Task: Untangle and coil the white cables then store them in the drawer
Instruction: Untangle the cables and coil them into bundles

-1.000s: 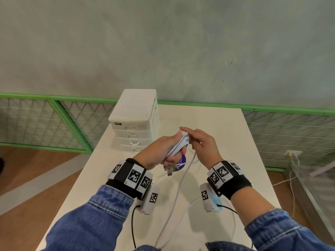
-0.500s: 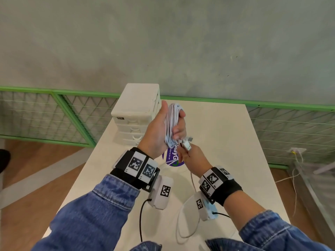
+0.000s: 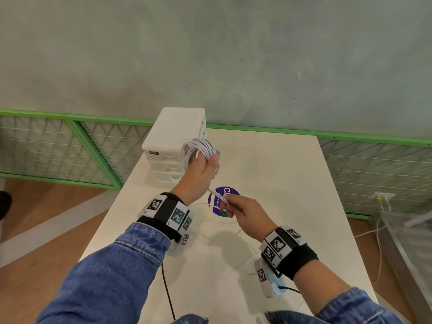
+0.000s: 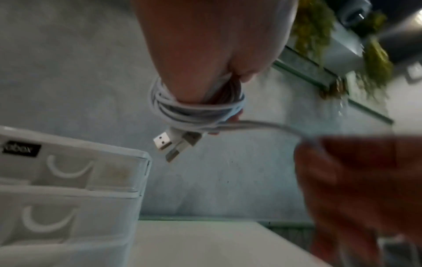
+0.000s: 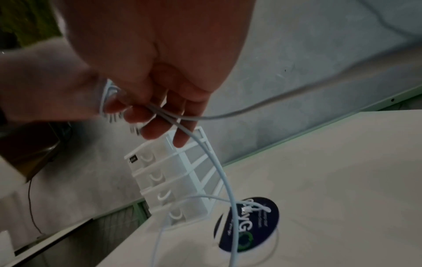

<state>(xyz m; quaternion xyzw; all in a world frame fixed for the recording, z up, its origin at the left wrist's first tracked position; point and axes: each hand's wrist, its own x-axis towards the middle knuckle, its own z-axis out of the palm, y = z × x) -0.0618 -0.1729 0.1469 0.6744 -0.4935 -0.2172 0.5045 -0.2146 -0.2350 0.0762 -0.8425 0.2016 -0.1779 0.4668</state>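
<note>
coil (image 3: pixel 198 149) upright, USB plugs (image 4: pixel 171 144) down-left

Workroom: bare wall (image 3: pixel 233 54), mesh fencing (image 3: pixel 46 148)

A purple round sticker (image 3: pixel 223 201) lies on the white table (image 3: pixel 280 206).

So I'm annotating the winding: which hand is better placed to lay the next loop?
Probably the right hand: it pinches the loose cable, while the left hand grips the coil.
</note>
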